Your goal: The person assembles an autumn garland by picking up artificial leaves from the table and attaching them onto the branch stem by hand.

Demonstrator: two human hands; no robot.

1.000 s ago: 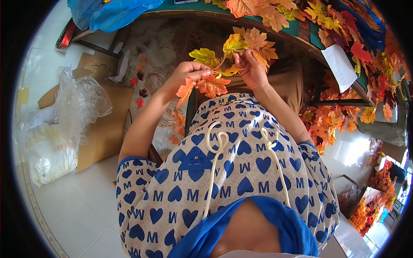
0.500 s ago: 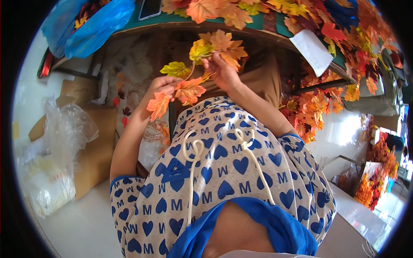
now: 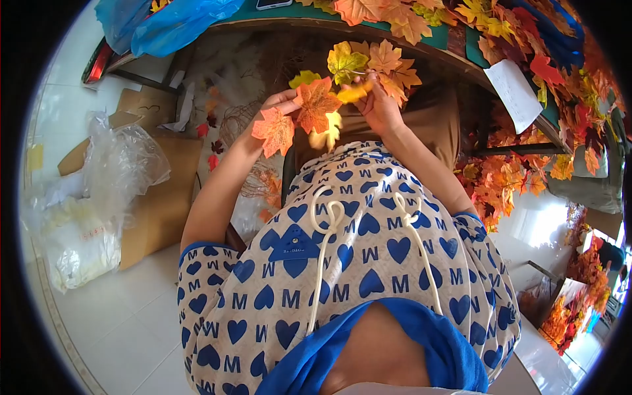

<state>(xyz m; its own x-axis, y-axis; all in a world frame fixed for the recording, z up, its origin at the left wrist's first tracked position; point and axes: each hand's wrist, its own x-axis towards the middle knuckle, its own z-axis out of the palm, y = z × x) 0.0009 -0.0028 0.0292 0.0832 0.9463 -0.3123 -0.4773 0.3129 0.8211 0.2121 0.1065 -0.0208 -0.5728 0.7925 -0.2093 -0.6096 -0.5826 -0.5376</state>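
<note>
My left hand is closed around the stem of an artificial maple-leaf garland, its fingertips partly hidden behind the orange leaves. My right hand pinches the same garland near a yellow leaf, which looks blurred. Beyond the right fingers, a yellow-green leaf and several orange leaves spread out. Between the hands a pale yellow leaf hangs over my lap.
The green-topped table ahead carries heaped autumn leaves, a phone and a paper sheet over its edge. A blue plastic bag lies at left. Cardboard and clear plastic bags stand on the floor.
The camera view has shifted, moving the scene rightward. The orange leaves by my left hand have turned to face up, and yellow leaves now show between the hands. Both hands still hold the garland.
</note>
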